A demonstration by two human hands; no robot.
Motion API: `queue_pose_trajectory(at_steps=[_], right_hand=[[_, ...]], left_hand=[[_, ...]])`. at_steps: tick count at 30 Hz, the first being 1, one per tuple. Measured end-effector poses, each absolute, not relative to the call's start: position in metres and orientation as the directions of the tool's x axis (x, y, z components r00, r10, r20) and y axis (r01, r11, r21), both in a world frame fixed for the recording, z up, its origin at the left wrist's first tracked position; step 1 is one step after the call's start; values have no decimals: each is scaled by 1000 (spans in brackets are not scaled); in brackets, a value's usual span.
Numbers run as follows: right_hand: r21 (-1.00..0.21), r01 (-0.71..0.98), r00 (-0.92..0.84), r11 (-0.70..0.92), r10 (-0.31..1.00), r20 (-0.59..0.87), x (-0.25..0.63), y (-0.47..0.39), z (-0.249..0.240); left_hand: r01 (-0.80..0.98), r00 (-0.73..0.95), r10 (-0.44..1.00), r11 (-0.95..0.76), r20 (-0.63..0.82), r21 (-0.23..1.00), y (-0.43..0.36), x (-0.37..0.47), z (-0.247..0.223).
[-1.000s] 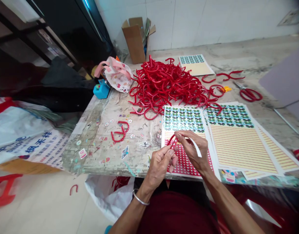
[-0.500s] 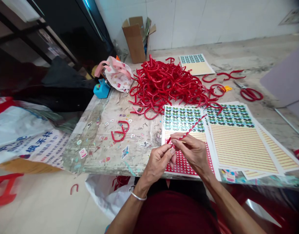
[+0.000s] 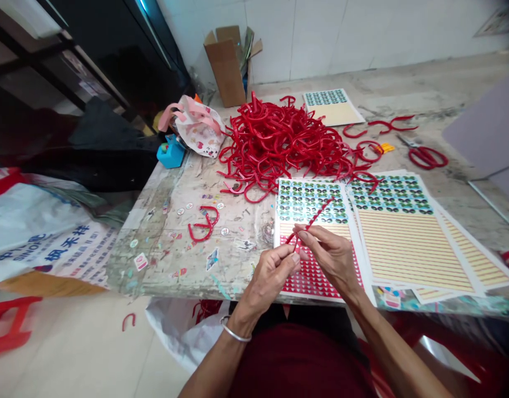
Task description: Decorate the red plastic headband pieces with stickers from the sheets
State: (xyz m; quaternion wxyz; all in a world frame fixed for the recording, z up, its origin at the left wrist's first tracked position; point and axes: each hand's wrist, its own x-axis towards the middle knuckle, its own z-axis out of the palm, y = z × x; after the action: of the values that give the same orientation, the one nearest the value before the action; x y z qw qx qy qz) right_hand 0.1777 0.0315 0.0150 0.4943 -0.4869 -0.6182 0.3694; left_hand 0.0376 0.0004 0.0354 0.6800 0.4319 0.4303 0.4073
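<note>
My left hand (image 3: 271, 276) pinches a thin red curved piece (image 3: 290, 238) between thumb and fingers; most of that piece is hidden by the fingers. Close against it, my right hand (image 3: 331, 257) pinches one end of a narrow red strip with a scalloped edge (image 3: 320, 213), whose free part slants up and away to the right. Both hands hover over a sticker sheet (image 3: 284, 228) with green-blue pictures on top and red scalloped rows below. Two finished-looking red curved pieces (image 3: 203, 224), speckled white along the edge, lie to the left on the table.
A big heap of red curved pieces (image 3: 283, 141) covers the table's middle. More sticker sheets (image 3: 412, 249) overlap at right. Red-handled scissors (image 3: 427, 157), a cardboard box (image 3: 226, 69), a patterned bag (image 3: 200, 130) and a blue container (image 3: 170, 152) stand or lie farther back.
The free end of the red strip has swung left and lower, and less of its length shows. My right hand's fingers have shifted slightly against the curved piece.
</note>
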Motion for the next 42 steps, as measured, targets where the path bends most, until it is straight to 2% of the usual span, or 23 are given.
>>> queue_pose_trajectory(at_steps=[3, 15, 18, 23, 26, 33, 42], right_hand=[[-966, 185, -24, 183, 983, 181, 179, 33, 16], [-994, 62, -91, 86, 993, 80, 175, 32, 10], [-985, 83, -81, 152, 986, 146, 173, 31, 13], [-900, 225, -131, 373, 927, 351, 169, 26, 18], [-872, 265, -159, 412, 910, 382, 169, 25, 15], [-954, 143, -145, 264, 959, 244, 172, 29, 14], [-986, 114, -143, 118, 985, 101, 178, 36, 9]], left_hand=[[-173, 279, 924, 315, -260, 933, -5, 37, 31], [-108, 154, 960, 253, -235, 961, -8, 35, 20], [-103, 147, 956, 271, -255, 957, -8, 35, 18], [-92, 242, 939, 272, -243, 958, -1, 34, 25], [-77, 240, 943, 255, -231, 964, 0, 33, 28], [-107, 226, 949, 249, -221, 963, -7, 35, 25], [-116, 235, 937, 292, -259, 949, -11, 33, 25]])
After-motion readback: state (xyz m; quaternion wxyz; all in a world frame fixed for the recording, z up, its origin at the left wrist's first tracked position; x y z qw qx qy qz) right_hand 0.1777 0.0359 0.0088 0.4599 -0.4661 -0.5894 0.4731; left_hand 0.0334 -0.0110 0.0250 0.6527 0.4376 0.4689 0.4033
